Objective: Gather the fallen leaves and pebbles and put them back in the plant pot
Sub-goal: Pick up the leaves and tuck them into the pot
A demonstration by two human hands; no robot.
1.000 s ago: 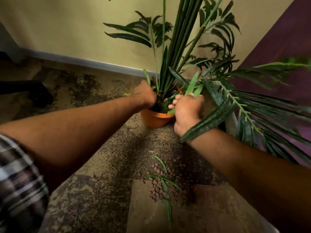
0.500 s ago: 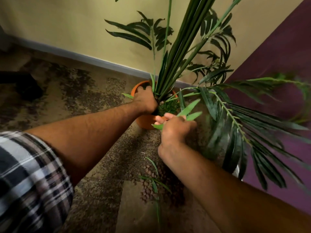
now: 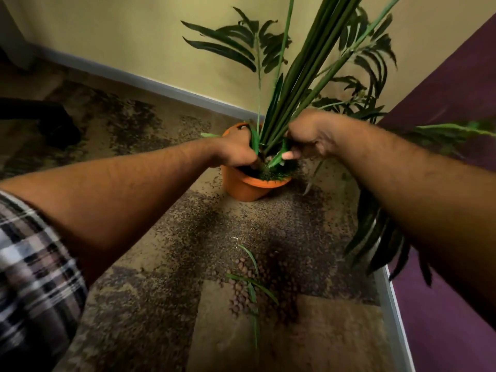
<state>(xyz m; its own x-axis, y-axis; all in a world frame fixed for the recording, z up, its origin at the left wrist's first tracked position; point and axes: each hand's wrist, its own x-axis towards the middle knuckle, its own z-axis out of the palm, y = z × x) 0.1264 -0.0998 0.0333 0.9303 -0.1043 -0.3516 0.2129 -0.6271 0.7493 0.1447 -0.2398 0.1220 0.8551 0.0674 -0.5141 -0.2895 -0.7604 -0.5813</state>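
The leaves (image 3: 275, 161) are light and bend easily, so I pinch them low with my right hand (image 3: 306, 140) over the plant pot (image 3: 247, 187). My left hand (image 3: 236, 153) grips the stems (image 3: 281, 114). More leaves and pebbles (image 3: 241, 291) lie on the carpet behind my hands.

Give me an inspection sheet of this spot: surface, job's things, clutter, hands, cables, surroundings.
Surface: patterned brown carpet, dark mottled patches.
Job's things: orange plant pot upright near the wall corner, tall green stems rising from it; brown pebbles scattered on the carpet nearer the camera; thin fallen leaves lying among them.
Clutter: dark object at far left, too blurred to identify.
Hands: left hand at the stem base in the pot, fingers curled, grip unclear; right hand pinches a light green leaf over the pot.
Cables: nothing seen.
Surroundings: yellow wall with grey skirting; purple panel on the right.
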